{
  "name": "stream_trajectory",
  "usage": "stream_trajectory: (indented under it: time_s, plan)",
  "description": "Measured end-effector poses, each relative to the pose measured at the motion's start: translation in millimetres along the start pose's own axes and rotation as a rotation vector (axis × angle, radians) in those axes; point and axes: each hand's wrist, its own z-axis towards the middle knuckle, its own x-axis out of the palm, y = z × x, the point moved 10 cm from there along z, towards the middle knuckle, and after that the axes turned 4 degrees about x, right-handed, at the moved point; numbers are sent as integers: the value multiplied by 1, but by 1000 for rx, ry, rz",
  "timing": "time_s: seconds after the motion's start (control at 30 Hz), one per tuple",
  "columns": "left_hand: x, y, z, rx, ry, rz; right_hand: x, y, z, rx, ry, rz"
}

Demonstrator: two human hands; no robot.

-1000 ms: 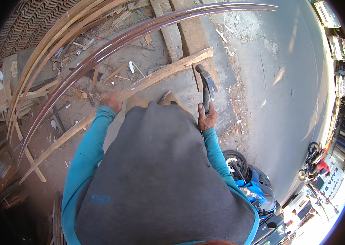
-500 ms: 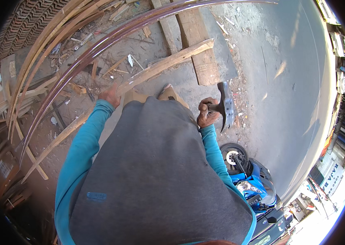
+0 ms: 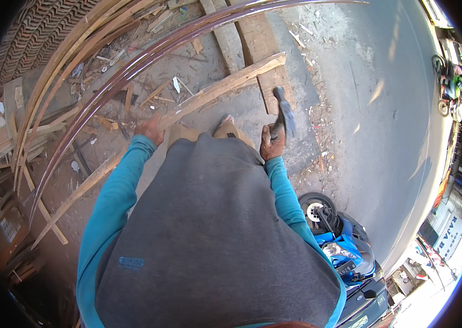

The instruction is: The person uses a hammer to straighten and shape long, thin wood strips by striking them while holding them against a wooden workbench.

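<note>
A long wooden plank (image 3: 209,96) slants across in front of me, its far right end resting on a wide board (image 3: 268,91) on the ground. Around the plank's middle, my left hand (image 3: 150,130) is closed. My right hand (image 3: 272,142) grips a claw hammer (image 3: 285,116) close under its dark metal head, held up beyond the plank's end and apart from it. Most of the hammer's handle is hidden by the hand.
Long curved-looking strips (image 3: 127,68) of varnished wood run across the far left. Stacked roof tiles (image 3: 40,38) stand behind them. Wood scraps (image 3: 160,98) litter the ground. A blue motorcycle (image 3: 345,249) is parked at my right, beside the road (image 3: 378,142).
My right hand has turned the hammer, so its head now points away from me instead of sideways. The left hand still holds the plank in about the same place.
</note>
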Motion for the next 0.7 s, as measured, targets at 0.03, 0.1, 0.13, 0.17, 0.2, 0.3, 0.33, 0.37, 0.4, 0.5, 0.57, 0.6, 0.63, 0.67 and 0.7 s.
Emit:
stream_trajectory:
  time_s: [0.03,0.1,0.13,0.17,0.2,0.3,0.33,0.37,0.4,0.5,0.57,0.6,0.63,0.67,0.7]
  plan:
    - [2,3,-2,16,-33,-15,16,-15,6,166,143,-93]
    - [6,9,5,13,-47,1,25,-25,0,389,261,-143]
    - [3,11,4,22,-59,8,17,-28,-7,440,236,-105]
    - [-15,7,4,9,-76,26,9,-37,-13,401,158,17]
    - [-26,-5,-2,10,-28,11,4,-36,-20,404,165,24]
    - [-56,-56,0,22,14,-61,-22,-35,-27,534,140,255]
    - [-64,-73,3,22,12,-89,-30,-33,-26,531,56,333]
    - [-71,-100,11,69,-28,-131,-35,-30,-27,529,-14,420]
    - [-76,-128,27,112,-66,-172,-41,-25,-25,546,-51,453]
    - [-71,-218,78,207,-10,-230,-45,-25,-15,515,-56,495]
    - [-69,-273,94,411,-323,-179,-44,-22,-6,523,-20,509]
    - [-76,-295,88,524,-550,-93,-44,-19,-3,515,-12,496]
    - [-81,-299,84,522,-550,-104,-44,-19,-2,522,-14,489]
    - [-97,-308,71,585,-562,-156,-47,-21,-5,537,-21,485]
    - [-114,-309,56,642,-571,-201,-49,-18,-7,528,-25,469]
